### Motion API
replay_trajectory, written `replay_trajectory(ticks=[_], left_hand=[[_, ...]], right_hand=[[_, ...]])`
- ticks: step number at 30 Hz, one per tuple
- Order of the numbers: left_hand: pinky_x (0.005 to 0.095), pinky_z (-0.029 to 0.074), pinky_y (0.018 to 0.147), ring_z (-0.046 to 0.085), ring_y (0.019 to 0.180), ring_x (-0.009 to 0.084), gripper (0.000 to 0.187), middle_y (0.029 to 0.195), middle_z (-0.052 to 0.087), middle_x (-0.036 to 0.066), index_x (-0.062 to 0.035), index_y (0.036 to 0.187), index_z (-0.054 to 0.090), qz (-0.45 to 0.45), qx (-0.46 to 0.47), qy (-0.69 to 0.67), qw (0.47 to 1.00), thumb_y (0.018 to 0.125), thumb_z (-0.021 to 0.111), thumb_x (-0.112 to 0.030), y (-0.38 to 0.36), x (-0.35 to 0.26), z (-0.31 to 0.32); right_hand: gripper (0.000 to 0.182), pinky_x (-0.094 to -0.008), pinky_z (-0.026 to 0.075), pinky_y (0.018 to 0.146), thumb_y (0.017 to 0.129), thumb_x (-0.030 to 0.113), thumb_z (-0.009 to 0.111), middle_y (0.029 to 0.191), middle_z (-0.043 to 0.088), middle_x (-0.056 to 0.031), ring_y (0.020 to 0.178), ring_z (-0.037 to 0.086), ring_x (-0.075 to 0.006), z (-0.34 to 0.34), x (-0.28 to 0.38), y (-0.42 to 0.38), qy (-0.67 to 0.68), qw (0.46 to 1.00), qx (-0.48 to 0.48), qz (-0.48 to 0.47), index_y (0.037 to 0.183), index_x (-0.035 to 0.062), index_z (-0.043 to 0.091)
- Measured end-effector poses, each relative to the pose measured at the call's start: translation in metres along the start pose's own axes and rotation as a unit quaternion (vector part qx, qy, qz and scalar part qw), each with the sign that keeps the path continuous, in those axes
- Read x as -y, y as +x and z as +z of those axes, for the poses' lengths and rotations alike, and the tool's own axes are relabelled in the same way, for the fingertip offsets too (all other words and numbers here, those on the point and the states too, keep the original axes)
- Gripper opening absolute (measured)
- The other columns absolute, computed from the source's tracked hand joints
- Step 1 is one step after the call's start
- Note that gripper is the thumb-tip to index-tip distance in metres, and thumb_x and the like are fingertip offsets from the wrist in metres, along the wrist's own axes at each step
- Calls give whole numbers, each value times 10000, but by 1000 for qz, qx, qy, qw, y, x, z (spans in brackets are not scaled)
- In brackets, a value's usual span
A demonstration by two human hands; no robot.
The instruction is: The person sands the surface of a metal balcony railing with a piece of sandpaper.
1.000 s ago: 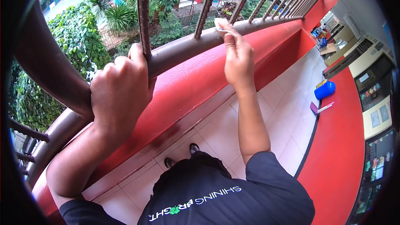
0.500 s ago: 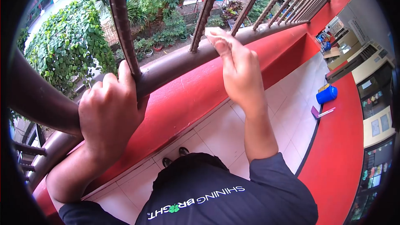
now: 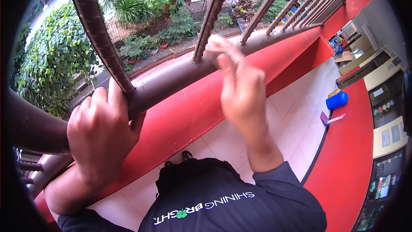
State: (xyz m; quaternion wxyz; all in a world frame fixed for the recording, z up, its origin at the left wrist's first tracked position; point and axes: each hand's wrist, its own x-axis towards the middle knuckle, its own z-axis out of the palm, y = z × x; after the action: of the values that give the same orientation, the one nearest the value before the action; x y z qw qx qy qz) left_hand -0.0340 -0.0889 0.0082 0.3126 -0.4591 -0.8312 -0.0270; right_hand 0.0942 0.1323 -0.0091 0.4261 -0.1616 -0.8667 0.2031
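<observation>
My left hand [image 3: 99, 129] is wrapped round the thick brown metal rail [image 3: 165, 81], beside the base of a ribbed upright bar [image 3: 96, 25]. Its thumb shows under the rail. My right hand [image 3: 243, 86] is at the rail farther along, near the foot of another ribbed bar [image 3: 212, 17]. Pressed between its fingers and thumb is a small, thin folded sheet [image 3: 210, 54]. Motion smears the fingertips, and what the sheet is made of cannot be made out.
Below the rail runs a red ledge [image 3: 189, 107], with pale floor tiles [image 3: 227, 141] beside it. Potted plants and bushes [image 3: 171, 28] lie beyond the bars. A blue container [image 3: 337, 100] stands at the right, near a red wall [image 3: 347, 159].
My right hand has shifted slightly left and down along the rail, with the sheet in its fingers. My left hand keeps its grip, while the view has shifted a little.
</observation>
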Motion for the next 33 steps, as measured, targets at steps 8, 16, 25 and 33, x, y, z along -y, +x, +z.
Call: replay_trajectory(ticks=[8, 16, 25, 33], left_hand=[[436, 561, 683, 679, 732, 308, 380, 822, 603, 108, -41, 1033, 635, -15, 14, -14, 1000, 853, 797, -334, 0, -2, -3], [455, 554, 704, 678, 756, 329, 364, 861, 631, 123, -49, 974, 617, -21, 22, -8, 999, 847, 805, -334, -1, -6, -5], [466, 539, 687, 660, 745, 348, 392, 861, 615, 129, -45, 989, 628, -15, 17, 12, 1000, 860, 797, -375, 1, -6, -7], [467, 530, 672, 652, 731, 346, 397, 837, 601, 128, -42, 978, 623, -13, 10, 4, 1000, 860, 800, -378, 1, -7, -5]], right_hand=[[311, -478, 599, 855, 1071, 145, 573, 1170, 731, -255, 1034, 724, -428, -2, -19, 13, 49, 999, -13, -7, 1354, 46, 653], [477, -470, 602, 845, 1042, 44, 565, 1376, 671, -168, 1099, 713, -389, -8, -42, 7, 120, 991, -25, -43, 1517, 94, 554], [565, -493, 590, 735, 884, -32, 562, 1139, 751, -175, 819, 718, -399, -5, -14, -48, 51, 996, 46, -58, 1426, 95, 658], [451, -452, 591, 902, 1023, 17, 546, 1405, 652, -188, 1100, 710, -421, -16, -40, -32, 53, 998, -14, -27, 1466, 55, 618]])
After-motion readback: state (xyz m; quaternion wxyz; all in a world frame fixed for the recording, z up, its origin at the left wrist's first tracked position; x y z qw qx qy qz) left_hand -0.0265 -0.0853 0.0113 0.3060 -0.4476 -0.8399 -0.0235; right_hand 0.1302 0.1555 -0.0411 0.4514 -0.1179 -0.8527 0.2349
